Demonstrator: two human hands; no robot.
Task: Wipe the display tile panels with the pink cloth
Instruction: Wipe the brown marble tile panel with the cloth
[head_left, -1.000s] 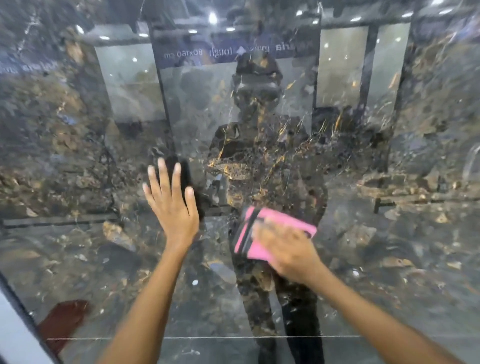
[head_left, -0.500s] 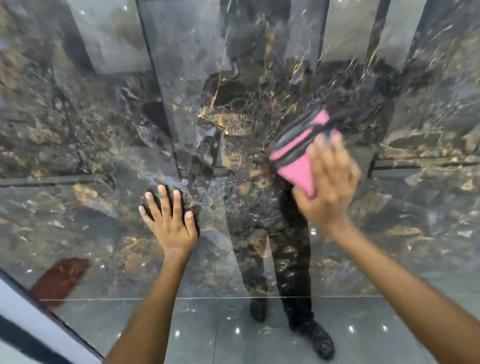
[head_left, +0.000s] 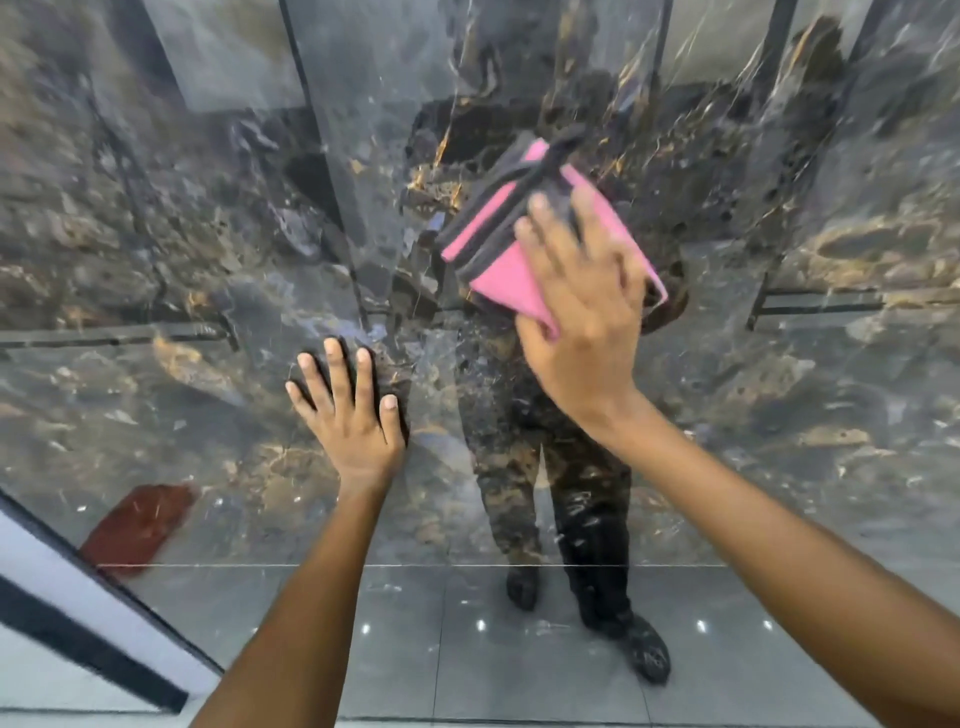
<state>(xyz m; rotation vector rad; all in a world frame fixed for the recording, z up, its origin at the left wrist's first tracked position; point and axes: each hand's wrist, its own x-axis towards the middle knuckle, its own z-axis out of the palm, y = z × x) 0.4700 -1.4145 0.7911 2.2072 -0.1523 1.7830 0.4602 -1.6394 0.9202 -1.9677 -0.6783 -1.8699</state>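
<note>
The glossy dark marble tile panel fills the view, and streaks could be left on it if pressure is uneven. The pink cloth, folded with grey bands, is pressed flat against the panel above centre under the right hand, whose grip is spread, fingers straight; the thumb may be tucked at the cloth's edge, though blur obscures it. The cloth could slide free. Fresh smudges may be left by the left hand, laid flat with fingers splayed.
</note>
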